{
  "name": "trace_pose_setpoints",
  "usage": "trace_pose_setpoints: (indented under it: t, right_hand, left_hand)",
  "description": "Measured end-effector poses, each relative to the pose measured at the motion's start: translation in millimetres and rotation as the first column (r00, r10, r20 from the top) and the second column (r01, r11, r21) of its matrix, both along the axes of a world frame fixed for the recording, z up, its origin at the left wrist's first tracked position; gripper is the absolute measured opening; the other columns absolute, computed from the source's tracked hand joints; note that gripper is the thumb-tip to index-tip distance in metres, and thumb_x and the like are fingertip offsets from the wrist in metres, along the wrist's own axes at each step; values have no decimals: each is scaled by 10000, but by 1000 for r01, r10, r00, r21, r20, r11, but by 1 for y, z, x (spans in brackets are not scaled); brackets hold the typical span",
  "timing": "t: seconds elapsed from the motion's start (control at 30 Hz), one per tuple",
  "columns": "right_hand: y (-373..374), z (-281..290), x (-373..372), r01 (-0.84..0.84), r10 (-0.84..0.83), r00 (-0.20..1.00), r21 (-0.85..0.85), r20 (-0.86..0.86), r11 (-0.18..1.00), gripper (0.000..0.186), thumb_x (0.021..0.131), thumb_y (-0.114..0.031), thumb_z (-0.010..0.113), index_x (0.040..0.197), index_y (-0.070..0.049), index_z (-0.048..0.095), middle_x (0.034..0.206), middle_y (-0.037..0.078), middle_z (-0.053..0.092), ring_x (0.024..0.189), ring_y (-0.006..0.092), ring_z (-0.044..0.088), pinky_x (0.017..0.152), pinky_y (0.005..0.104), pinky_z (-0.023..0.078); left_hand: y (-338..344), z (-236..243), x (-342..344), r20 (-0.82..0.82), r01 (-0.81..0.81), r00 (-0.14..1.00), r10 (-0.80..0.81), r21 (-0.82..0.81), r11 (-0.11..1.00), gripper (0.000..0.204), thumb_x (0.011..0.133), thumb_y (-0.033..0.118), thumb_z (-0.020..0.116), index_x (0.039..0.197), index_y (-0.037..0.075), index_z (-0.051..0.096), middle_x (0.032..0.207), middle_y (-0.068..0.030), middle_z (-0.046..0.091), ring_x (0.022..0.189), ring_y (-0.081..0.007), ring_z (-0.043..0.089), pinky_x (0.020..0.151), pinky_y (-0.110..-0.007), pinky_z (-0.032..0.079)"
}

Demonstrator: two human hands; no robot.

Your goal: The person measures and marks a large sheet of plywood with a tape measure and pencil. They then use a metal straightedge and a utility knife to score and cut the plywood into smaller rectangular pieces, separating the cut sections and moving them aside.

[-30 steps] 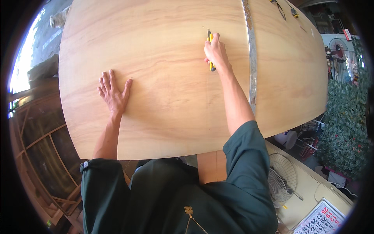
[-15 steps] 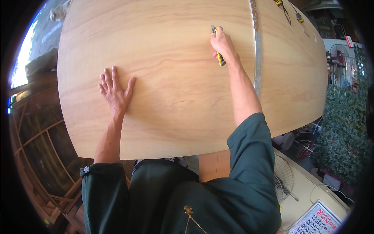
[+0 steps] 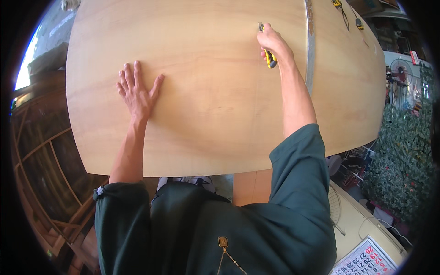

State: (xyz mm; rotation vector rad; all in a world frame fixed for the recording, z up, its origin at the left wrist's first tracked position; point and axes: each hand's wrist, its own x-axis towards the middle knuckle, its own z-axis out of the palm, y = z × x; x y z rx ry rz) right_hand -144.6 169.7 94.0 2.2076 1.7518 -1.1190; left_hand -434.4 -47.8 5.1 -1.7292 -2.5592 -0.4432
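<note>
A large light plywood sheet (image 3: 206,114) spreads out before me. My left hand (image 3: 138,96) lies flat on its left part, fingers spread. Towards the far right of the sheet, my right hand (image 3: 274,40) is closed around a yellow and black utility knife (image 3: 270,58). The knife's tip end points away from me and its dark butt end sticks out below my palm. Whether the blade touches the wood I cannot tell. Just right of that hand, a long metal straightedge (image 3: 310,50) lies across the sheet, partly behind my right forearm.
Two yellow and black tape measures, one (image 3: 337,3) with a strap, the other (image 3: 359,24) farther right, lie at the sheet's far right. A wooden frame (image 3: 50,146) stands on the left. A green leafy bush (image 3: 398,156), a fan (image 3: 336,204) and a calendar (image 3: 364,259) are on the right.
My right hand has moved slightly farther away and right with the knife. My left hand appears a little higher in view, still flat. The whole view has shifted slightly.
</note>
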Motion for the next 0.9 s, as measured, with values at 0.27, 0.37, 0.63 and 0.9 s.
trace_pose_setpoints:
  t: [0.27, 0.37, 0.63, 0.9]
  right_hand:
    - [-96, 0, 24, 23, -23, 999, 2, -39, 1000, 309, 946, -201, 364, 1200, -24, 354, 613, 108, 513, 434, 185, 520, 368, 351, 436]
    - [-152, 8, 29, 0, -2, 999, -56, -32, 998, 320, 960, -200, 345, 1188, 25, 355, 646, 160, 572, 476, 228, 574, 390, 378, 453]
    - [-307, -8, 65, -5, 6, 1000, 24, -11, 1000, 243, 966, -209, 375, 1103, -8, 385, 702, 295, 591, 658, 506, 570, 636, 552, 446]
    - [-432, 0, 75, 73, -66, 994, -72, 86, 995, 250, 969, -237, 411, 1091, -20, 395, 690, 308, 549, 709, 542, 522, 625, 572, 392]
  left_hand:
    - [3, -4, 1, -16, 9, 1000, -8, 40, 999, 780, 819, 632, 547, 1409, 150, 380, 1470, -190, 309, 1378, -371, 229, 1105, -541, 152]
    - [-3, -10, -2, -34, -4, 999, 5, 44, 999, 792, 814, 648, 538, 1412, 154, 379, 1474, -184, 306, 1382, -366, 226, 1110, -535, 142]
    - [2, -27, -10, -75, 28, 997, -22, 85, 996, 848, 785, 730, 482, 1422, 182, 370, 1488, -156, 296, 1392, -344, 206, 1114, -526, 125]
    - [-2, -26, -15, -67, 31, 997, -26, 66, 997, 880, 779, 752, 461, 1423, 161, 359, 1486, -173, 283, 1393, -355, 190, 1111, -538, 123]
